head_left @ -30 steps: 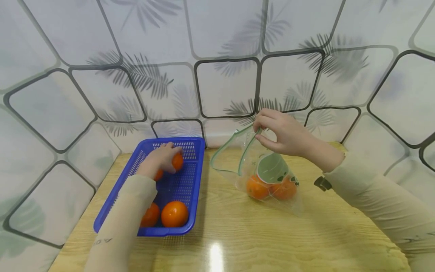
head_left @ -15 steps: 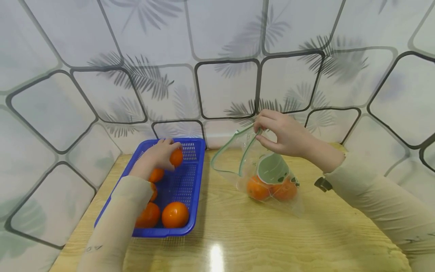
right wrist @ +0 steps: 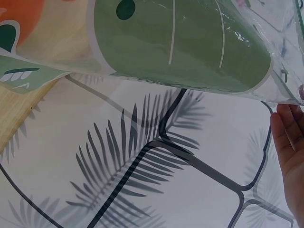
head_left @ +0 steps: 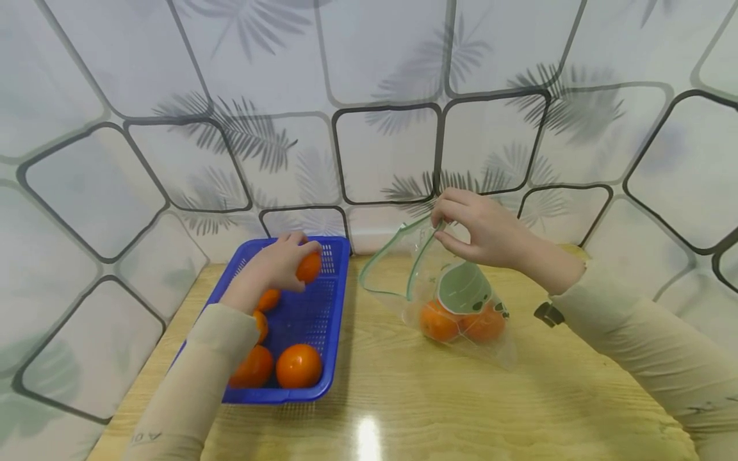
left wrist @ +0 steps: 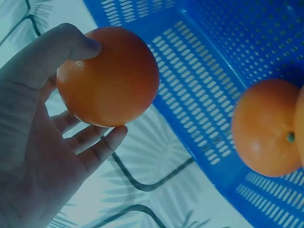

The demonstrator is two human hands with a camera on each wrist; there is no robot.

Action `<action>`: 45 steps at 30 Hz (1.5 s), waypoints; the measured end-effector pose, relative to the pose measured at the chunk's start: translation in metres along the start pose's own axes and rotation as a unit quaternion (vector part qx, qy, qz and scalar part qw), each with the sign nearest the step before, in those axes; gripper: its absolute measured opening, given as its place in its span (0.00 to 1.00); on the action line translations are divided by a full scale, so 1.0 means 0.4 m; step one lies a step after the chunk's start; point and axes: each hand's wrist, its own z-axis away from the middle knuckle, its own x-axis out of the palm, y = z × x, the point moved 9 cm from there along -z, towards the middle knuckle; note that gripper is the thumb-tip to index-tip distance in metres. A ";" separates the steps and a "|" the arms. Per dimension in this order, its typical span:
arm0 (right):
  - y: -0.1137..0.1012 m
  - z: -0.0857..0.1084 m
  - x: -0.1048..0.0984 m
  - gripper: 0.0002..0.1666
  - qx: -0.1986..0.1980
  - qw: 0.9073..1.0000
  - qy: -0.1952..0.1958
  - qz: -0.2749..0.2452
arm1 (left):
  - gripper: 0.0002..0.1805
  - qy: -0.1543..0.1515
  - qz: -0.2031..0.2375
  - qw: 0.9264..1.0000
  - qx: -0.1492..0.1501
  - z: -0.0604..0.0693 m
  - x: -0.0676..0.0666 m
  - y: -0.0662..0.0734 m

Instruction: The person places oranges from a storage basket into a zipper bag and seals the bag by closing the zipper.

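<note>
My left hand grips an orange over the far part of the blue basket. In the left wrist view the thumb lies across the top of that orange and the fingers curl beneath it. Several other oranges lie in the basket, partly hidden by my left arm. My right hand pinches the green-edged rim of a clear zip bag, whose mouth gapes toward the basket. Oranges show through the bag's lower part, below a green printed patch. In the right wrist view my fingers touch the bag's edge.
The wooden table carries the basket at left and the bag at right. A wall covering with leaf and outline prints rises right behind them. A dark strap-like piece hangs at my right cuff.
My left hand has raised the orange off the basket floor and moved slightly to the right, uncovering other oranges. My right hand and the bag have stayed in place.
</note>
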 end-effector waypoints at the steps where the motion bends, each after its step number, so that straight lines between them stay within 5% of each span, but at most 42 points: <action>1: 0.000 0.001 0.001 0.10 0.000 1.000 0.000 0.000 | 0.41 0.003 -0.001 1.000 0.003 0.001 -0.002 0.007; 18: 0.001 0.003 0.001 0.08 -0.002 1.000 0.000 -0.006 | 0.40 0.056 -0.016 0.995 0.079 0.022 -0.076 0.140; 45: -0.002 0.002 0.003 0.09 -0.006 1.000 0.001 -0.005 | 0.40 0.126 -0.035 0.977 0.172 0.050 -0.157 0.282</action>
